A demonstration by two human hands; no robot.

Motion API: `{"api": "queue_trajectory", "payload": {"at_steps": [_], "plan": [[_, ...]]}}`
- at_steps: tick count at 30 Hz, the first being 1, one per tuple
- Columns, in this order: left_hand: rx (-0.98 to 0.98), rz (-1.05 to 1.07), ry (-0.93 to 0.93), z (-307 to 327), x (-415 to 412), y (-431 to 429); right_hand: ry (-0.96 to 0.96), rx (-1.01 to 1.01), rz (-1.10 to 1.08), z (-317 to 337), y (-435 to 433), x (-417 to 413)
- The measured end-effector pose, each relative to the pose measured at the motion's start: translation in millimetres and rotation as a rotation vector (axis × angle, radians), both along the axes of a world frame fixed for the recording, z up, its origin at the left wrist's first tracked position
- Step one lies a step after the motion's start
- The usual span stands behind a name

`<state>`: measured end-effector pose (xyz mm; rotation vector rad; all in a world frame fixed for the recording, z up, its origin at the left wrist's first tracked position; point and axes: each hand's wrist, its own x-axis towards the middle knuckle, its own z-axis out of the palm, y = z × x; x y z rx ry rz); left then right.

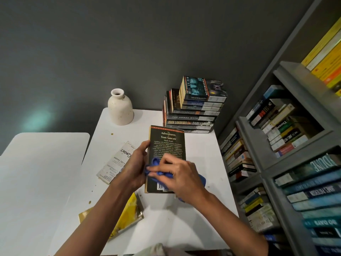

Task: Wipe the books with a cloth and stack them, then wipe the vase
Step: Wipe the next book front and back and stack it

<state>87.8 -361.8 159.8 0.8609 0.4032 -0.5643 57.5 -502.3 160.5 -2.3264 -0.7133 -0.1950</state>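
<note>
While the left hand (135,163) grips the black Tom Sawyer book (167,145) by its edge above the white table (199,154), the right hand (181,175) presses a blue cloth (156,171) onto its cover.

Fingers closed on the cloth; book stack (193,109) at the back, cream vase (120,108) to its left, white book (114,163) and yellow book (127,213) lying nearby.

both forearms bare to the frame edge; left hand (135,167) and right hand (181,179) ungloved, no rings visible.

Dim room, bright glare on white table (193,215), wide-angle edge warp.
</note>
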Motion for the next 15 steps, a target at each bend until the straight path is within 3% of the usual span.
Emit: {"api": "queue_trajectory", "payload": {"at_steps": [6, 15], "plan": [[-0.060, -0.009, -0.053, 6.0, -10.3, -19.4, -0.100, 0.005, -0.263, 17.9, 4.8, 42.6], [0.108, 0.103, -0.265, 3.8, -11.3, -15.4, -0.121, 0.027, -0.517, 14.6, -3.4, 77.5]]}}
